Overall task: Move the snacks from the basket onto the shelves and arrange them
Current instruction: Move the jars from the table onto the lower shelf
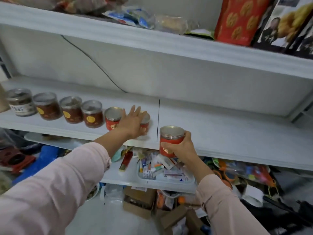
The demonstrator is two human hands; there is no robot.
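Observation:
A row of several snack jars stands on the white middle shelf (220, 133), from a dark-labelled jar (21, 102) at the left to two red-labelled jars. My left hand (132, 122) reaches over the shelf with fingers straight, lying between one red jar (112, 118) and the other red jar (146, 123), partly covering the second. My right hand (182, 146) grips a third red jar (171, 139) upright at the shelf's front edge, right of the row. The basket is out of view.
The top shelf holds plastic snack packets (135, 16), a red box (238, 19) and a dark printed box (288, 24). A lower shelf carries a clear tray (166, 181) of small items. Cardboard boxes (140, 200) and bags clutter the floor. A black cable (94, 63) runs down the back wall.

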